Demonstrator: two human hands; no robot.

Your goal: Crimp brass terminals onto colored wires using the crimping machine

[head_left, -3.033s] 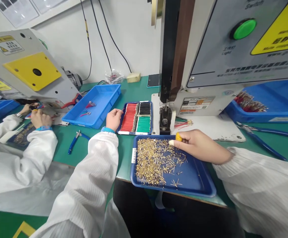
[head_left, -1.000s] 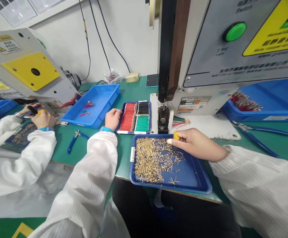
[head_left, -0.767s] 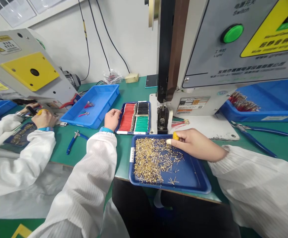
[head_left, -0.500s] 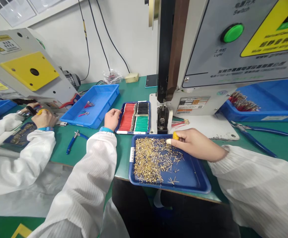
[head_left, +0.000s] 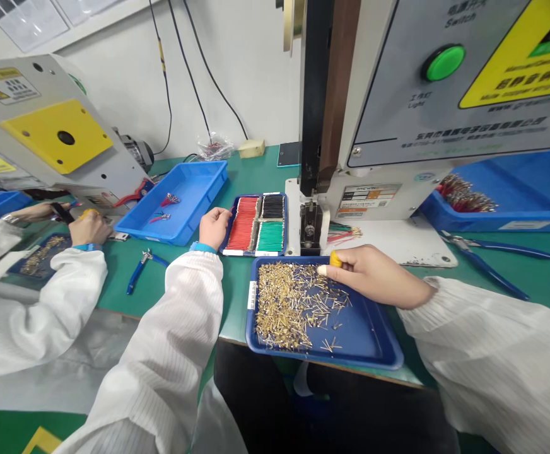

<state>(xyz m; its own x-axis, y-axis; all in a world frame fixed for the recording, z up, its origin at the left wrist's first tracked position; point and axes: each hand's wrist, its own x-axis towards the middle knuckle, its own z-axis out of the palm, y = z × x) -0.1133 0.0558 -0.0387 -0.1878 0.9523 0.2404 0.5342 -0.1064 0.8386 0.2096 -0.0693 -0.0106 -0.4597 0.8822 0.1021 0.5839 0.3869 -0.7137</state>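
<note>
My right hand [head_left: 374, 275], with yellow finger cots on its fingertips, hangs pinched just above the top edge of a dark blue tray [head_left: 379, 334] holding a loose heap of brass crimp terminals [head_left: 294, 308]. Anything between those fingertips is too small to see. My left hand [head_left: 214, 228] rests loosely on the green bench beside a dark blue tray of cut wires [head_left: 253, 224] in red, black and green bundles, its fingertips at the rim. Directly ahead stands a crimping press [head_left: 311, 228].
A co-worker's hands [head_left: 90, 228] work at a second press [head_left: 57, 139] on the left. A light blue tray [head_left: 171, 202] holds a few wires, with blue-handled pliers [head_left: 142, 271] in front. More pliers [head_left: 483, 268] and a blue bin of crimped wires [head_left: 516, 211] lie right.
The view has drifted slightly, and my hands have barely moved. The co-worker's left hand has shifted farther left.
</note>
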